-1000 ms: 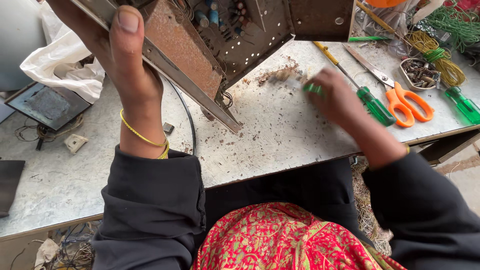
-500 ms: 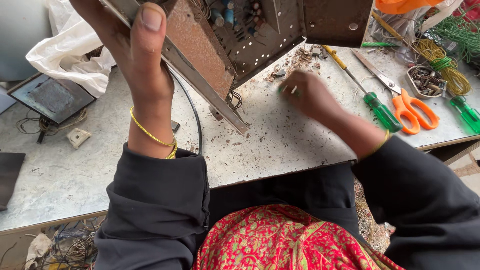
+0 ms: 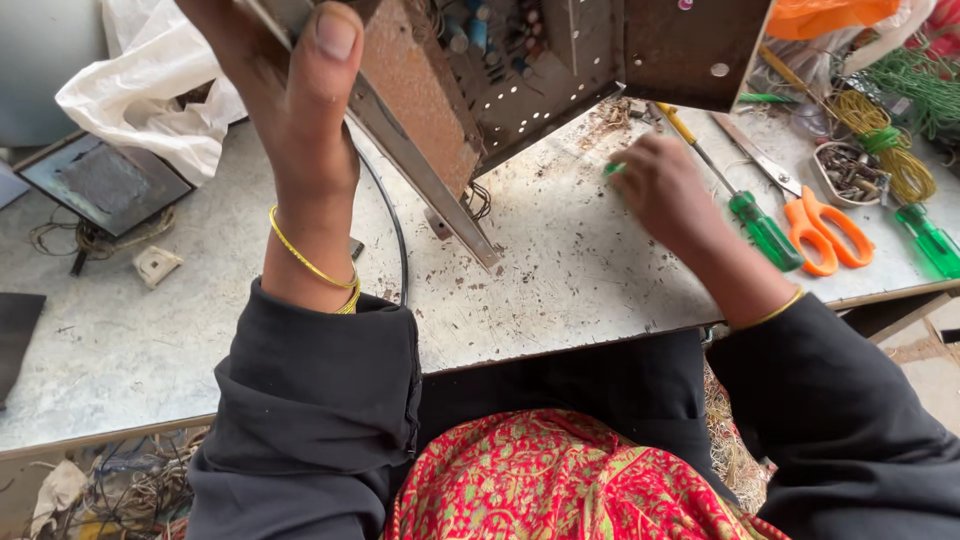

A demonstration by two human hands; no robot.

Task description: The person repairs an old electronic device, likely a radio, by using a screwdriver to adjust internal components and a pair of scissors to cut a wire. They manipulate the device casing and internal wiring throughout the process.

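My left hand (image 3: 300, 90) grips the edge of a rusty metal chassis (image 3: 520, 70), tilted up off the grey worktable (image 3: 560, 270); circuit parts and perforated metal show inside it. My right hand (image 3: 665, 190) is closed around a small green-handled tool (image 3: 612, 169) just below the chassis, near a pile of debris (image 3: 605, 115). A black cable (image 3: 395, 230) runs down from the chassis over the table.
A green-handled screwdriver (image 3: 740, 195), orange-handled scissors (image 3: 810, 215) and another green tool (image 3: 925, 235) lie at the right. A small dish of screws (image 3: 850, 170), coiled yellow and green wire (image 3: 895, 150), a white plastic bag (image 3: 150, 100) and a dark panel (image 3: 100, 185) surround the work area.
My right hand has moved left and up from near the screwdriver toward the chassis opening, still holding the small green tool. The chassis has stayed raised in my left hand.
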